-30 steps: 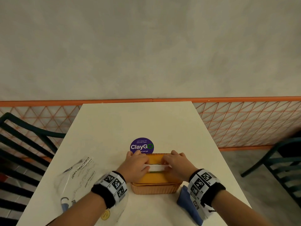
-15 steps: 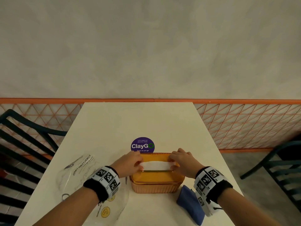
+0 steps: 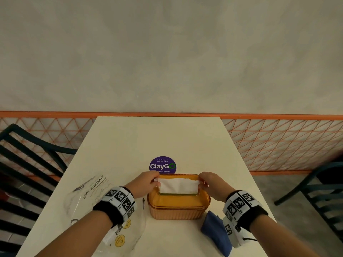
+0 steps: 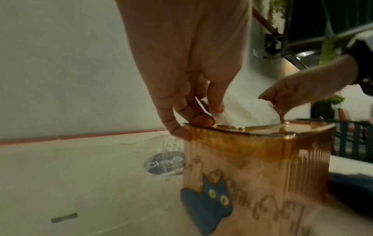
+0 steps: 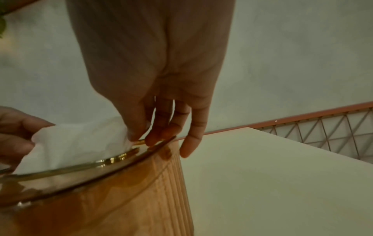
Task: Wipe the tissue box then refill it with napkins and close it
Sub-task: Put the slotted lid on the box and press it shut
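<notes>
Head view showed my left hand and my right hand each pinching one end of a white napkin that stood up out of the slot in the lid of the amber tissue box. The box sat on the cream table, lid on, just in front of a round purple sticker. From the left wrist, my thumb and fingers gripped the napkin's corner, my other fingertips resting on the lid's edge. From the right wrist, my thumb pressed the napkin's other end against my fingers. A blue cloth lay beside the box on my right, and a clear plastic wrapper lay on my left.
</notes>
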A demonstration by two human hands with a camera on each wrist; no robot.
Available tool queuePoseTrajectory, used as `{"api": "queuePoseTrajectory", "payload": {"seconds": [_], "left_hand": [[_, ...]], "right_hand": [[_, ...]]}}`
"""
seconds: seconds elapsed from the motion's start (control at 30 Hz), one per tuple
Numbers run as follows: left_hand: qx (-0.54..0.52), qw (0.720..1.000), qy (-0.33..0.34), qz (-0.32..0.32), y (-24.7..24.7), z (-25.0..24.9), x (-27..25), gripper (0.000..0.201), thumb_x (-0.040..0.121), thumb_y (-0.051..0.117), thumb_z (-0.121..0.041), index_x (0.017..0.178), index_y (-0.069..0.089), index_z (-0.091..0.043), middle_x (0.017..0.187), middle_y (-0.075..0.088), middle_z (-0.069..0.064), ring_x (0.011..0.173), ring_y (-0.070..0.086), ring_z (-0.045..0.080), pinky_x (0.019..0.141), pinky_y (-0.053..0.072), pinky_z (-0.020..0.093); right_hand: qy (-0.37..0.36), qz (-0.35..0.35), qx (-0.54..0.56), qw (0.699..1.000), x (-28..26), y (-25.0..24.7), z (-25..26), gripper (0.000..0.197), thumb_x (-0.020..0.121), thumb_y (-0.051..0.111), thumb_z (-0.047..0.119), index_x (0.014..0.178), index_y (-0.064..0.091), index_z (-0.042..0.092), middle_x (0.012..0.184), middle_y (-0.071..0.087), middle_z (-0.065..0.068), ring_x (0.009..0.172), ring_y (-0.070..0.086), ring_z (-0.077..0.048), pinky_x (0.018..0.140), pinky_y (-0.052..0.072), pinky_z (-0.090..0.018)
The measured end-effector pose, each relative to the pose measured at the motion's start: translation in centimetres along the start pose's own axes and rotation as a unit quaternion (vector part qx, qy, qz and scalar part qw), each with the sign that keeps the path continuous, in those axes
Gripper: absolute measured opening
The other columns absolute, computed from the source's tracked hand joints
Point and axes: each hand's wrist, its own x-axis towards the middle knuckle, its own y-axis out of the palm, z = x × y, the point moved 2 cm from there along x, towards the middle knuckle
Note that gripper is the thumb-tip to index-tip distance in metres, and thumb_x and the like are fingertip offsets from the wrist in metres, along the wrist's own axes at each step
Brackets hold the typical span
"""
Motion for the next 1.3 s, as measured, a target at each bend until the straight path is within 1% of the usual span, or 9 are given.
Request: {"api": "queuePoseTrajectory", "payload": {"seconds": [0.13,0.27,0.33,0.43,0.57,0.73,0.97,1.2,1.3], "left_hand": [[-0.036,0.999,-0.016,-0.017,-0.1,0.0,0.2,0.007,0.095,0.047,-0.014,0.089,0.049,-0.012,0.09,0.056,0.005,0.081,0.05,0.016,0.069,0.038,0.019],[-0.074,0.996,-0.034,-0.028,0.0,0.0,0.3,0.016,0.093,0.052,-0.018,0.078,0.048,-0.017,0.078,0.052,0.0,0.073,0.046,0.014,0.064,0.035,0.018],[-0.091,0.995,-0.044,-0.026,0.2,0.1,0.3,0.007,0.092,0.055,-0.02,0.088,0.055,-0.014,0.087,0.058,0.001,0.08,0.052,0.014,0.07,0.04,0.02],[-0.103,0.993,-0.055,-0.036,0.8,0.1,0.1,0.02,0.092,0.054,-0.017,0.108,0.061,-0.006,0.1,0.061,0.003,0.093,0.057,0.015,0.079,0.046,0.021],[-0.087,0.992,-0.069,-0.052,1.1,-0.2,-0.1,0.027,0.094,0.052,-0.018,0.115,0.058,-0.003,0.101,0.057,0.003,0.095,0.055,0.015,0.076,0.046,0.018],[-0.081,0.99,-0.091,-0.074,1.3,-0.1,-0.1,0.01,0.095,0.049,-0.016,0.1,0.056,-0.011,0.108,0.063,0.013,0.102,0.059,0.026,0.087,0.049,0.03],[-0.089,0.983,-0.112,-0.119,0.9,-1.2,1.0,0.02,0.095,0.043,-0.007,0.076,0.044,-0.014,0.072,0.048,-0.008,0.076,0.051,0.013,0.055,0.035,0.007],[-0.095,0.982,-0.126,-0.098,0.9,-0.4,1.0,0.01,0.093,0.047,-0.013,0.09,0.054,-0.006,0.1,0.064,0.017,0.097,0.06,0.03,0.079,0.046,0.03],[-0.114,0.979,-0.12,-0.117,0.7,-1.0,0.8,0.007,0.094,0.047,-0.012,0.093,0.053,-0.009,0.097,0.061,0.01,0.097,0.06,0.029,0.073,0.044,0.025]], "right_hand": [[0.017,-0.019,0.035,0.999,0.2,-0.2,-0.4,0.008,0.094,0.043,0.011,0.088,0.047,0.01,0.091,0.051,-0.005,0.083,0.045,-0.017,0.075,0.035,-0.02],[0.026,-0.039,0.059,0.997,0.3,-0.2,-0.8,0.012,0.093,0.048,0.013,0.098,0.057,0.006,0.091,0.049,0.0,0.083,0.044,-0.015,0.075,0.034,-0.018],[0.029,-0.051,0.078,0.995,0.2,-0.2,-0.9,0.006,0.093,0.05,0.016,0.094,0.054,0.013,0.091,0.05,0.0,0.083,0.045,-0.015,0.076,0.036,-0.019],[0.038,-0.056,0.101,0.993,-0.1,0.2,-1.3,0.011,0.093,0.05,0.018,0.098,0.056,0.011,0.093,0.051,0.0,0.085,0.047,-0.014,0.079,0.039,-0.019],[0.054,-0.061,0.135,0.988,0.1,0.2,-1.5,0.007,0.095,0.047,0.02,0.094,0.05,0.014,0.094,0.054,-0.002,0.086,0.05,-0.016,0.078,0.04,-0.021],[0.075,-0.074,0.166,0.98,0.4,0.4,-1.7,0.014,0.098,0.043,0.025,0.091,0.049,0.013,0.091,0.058,-0.006,0.082,0.05,-0.018,0.068,0.04,-0.021],[0.101,-0.101,0.194,0.971,1.3,0.3,-1.7,0.019,0.098,0.044,0.025,0.096,0.051,0.007,0.088,0.058,-0.007,0.078,0.049,-0.016,0.061,0.035,-0.013],[0.093,-0.091,0.199,0.971,1.5,0.3,-2.2,0.017,0.097,0.044,0.026,0.097,0.05,0.01,0.09,0.058,-0.008,0.078,0.05,-0.017,0.07,0.04,-0.023],[0.072,-0.105,0.203,0.971,1.5,-0.6,-1.9,0.008,0.096,0.047,0.024,0.099,0.048,0.016,0.096,0.061,-0.008,0.082,0.052,-0.017,0.067,0.04,-0.019]]}}
